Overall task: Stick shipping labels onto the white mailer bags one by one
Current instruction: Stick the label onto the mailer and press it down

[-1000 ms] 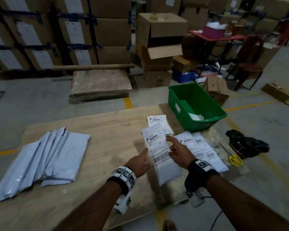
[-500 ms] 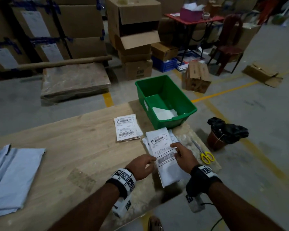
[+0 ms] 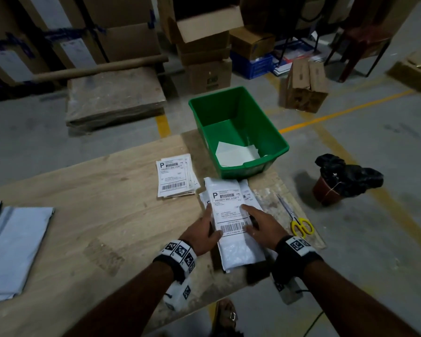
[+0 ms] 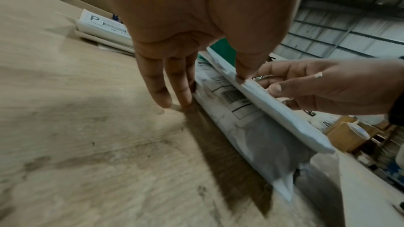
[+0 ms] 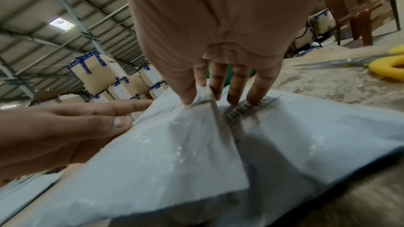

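A white mailer bag with a shipping label stuck on it lies tilted over a pile of labelled bags at the table's right end. My left hand pinches its left edge, thumb on top. My right hand grips its right edge; in the right wrist view the thumb lies on the bag and the fingertips touch the barcode of the bag below. A stack of loose labels sits just left of the pile. Unlabelled bags lie fanned at the far left.
A green bin holding white backing paper stands right behind the pile. Yellow-handled scissors lie near the table's right edge. On the floor to the right is a bucket lined with a black bag. Bare wood spans the table's middle.
Both hands have carried the labelled bag from the table's middle to the right and lowered it over the pile of labelled bags. The view has swung right with them.
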Demonstrator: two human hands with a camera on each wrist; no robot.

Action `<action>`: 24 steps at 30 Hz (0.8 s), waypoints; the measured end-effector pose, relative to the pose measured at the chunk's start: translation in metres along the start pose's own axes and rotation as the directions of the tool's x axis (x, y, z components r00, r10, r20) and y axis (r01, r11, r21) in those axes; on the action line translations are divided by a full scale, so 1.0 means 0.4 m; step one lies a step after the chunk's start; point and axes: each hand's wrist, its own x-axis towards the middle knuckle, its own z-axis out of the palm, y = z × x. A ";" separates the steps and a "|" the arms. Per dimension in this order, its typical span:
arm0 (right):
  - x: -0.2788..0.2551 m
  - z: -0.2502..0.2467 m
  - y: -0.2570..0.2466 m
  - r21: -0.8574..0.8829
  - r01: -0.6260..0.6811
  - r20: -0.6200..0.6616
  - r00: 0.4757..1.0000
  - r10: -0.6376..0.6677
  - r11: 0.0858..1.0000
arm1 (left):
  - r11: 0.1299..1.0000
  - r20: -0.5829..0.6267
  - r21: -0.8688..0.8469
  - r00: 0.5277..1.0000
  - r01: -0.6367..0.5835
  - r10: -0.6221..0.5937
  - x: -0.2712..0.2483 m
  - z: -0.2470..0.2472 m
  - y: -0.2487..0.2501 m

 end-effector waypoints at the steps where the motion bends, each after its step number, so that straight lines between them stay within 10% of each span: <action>1: 0.002 0.000 0.004 0.010 0.007 -0.015 1.000 -0.007 1.000 | 1.000 -0.002 -0.004 1.000 0.024 -0.024 0.004 0.004 -0.001; 24: 0.041 0.042 -0.028 -0.103 0.114 0.019 0.993 -0.112 0.988 | 0.960 -0.095 0.188 0.977 0.206 -0.191 -0.002 -0.012 -0.042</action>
